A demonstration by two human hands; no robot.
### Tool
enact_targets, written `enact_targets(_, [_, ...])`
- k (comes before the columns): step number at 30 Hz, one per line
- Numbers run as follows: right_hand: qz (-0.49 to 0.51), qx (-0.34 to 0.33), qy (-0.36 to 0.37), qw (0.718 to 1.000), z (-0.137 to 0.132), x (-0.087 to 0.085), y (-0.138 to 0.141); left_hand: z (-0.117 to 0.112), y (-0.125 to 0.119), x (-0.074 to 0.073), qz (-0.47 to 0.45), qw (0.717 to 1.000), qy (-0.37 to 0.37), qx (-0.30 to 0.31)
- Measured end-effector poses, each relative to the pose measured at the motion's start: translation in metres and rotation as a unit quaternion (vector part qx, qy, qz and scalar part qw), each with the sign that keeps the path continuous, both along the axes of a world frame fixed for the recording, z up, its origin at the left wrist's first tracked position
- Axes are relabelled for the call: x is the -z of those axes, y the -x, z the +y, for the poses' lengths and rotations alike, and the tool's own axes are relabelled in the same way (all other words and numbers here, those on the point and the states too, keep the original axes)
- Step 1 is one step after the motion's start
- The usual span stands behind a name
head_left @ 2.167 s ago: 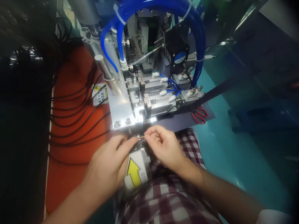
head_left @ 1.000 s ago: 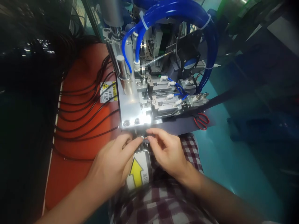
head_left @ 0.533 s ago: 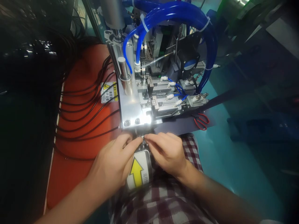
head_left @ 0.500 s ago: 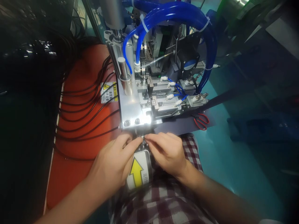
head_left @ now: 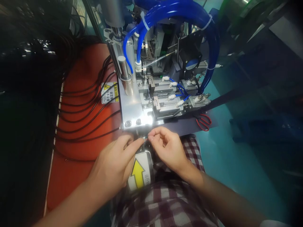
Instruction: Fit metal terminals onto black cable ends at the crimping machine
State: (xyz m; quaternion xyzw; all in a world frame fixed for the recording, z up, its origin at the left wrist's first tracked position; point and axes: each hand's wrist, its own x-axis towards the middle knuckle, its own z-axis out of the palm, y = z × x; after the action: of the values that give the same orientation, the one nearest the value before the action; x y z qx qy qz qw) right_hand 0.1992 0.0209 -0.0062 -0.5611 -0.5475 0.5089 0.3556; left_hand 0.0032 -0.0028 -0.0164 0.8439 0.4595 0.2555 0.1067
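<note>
My left hand (head_left: 118, 156) is closed, thumb against the forefinger, at the front edge of a machine's bright metal plate (head_left: 132, 110). Facing it from the right, my right hand (head_left: 169, 148) pinches with thumb and forefinger, its other fingers curled. Between the two sets of fingertips sits a tiny part (head_left: 145, 138) with thin, reddish and pale strands; it is too small to name. Below the fingertips is a white label (head_left: 138, 171) with a yellow arrow, partly covered by my left hand.
Pneumatic cylinders (head_left: 165, 105) with white fittings stand behind my hands, under a thick bundle of blue hoses (head_left: 175, 12). Black cables (head_left: 87, 110) cross the orange surface (head_left: 78, 176) on the left. Red-handled snips (head_left: 204, 122) lie at the right.
My right hand has tilted upward, and its fingers have opened out a little around the pinch. The small part shows more between the fingertips. My left hand is almost where it was.
</note>
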Motion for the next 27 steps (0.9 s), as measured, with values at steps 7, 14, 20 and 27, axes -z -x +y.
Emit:
enact_targets(7, [-0.026,-0.001,-0.043,0.999,-0.0013,-0.0011,0.0002,0.0000,-0.0002,-0.0024,-0.001,1.000,0.003,-0.001])
enact_targets(14, [-0.174,-0.043,-0.244,0.953,0.0011,-0.0017,-0.0011,-0.0004,-0.0012,-0.0013,0.002,1.000,0.005,-0.006])
enact_targets(20, [-0.236,-0.088,-0.299,0.921,0.0044,-0.0043,-0.0001,-0.0011,-0.0009,-0.0026,0.002,1.000,0.002,-0.003])
enact_targets(27, [-0.108,-0.056,-0.092,0.988,0.0011,-0.0031,-0.0021,0.0006,-0.0006,-0.0039,-0.007,1.000,-0.002,0.000])
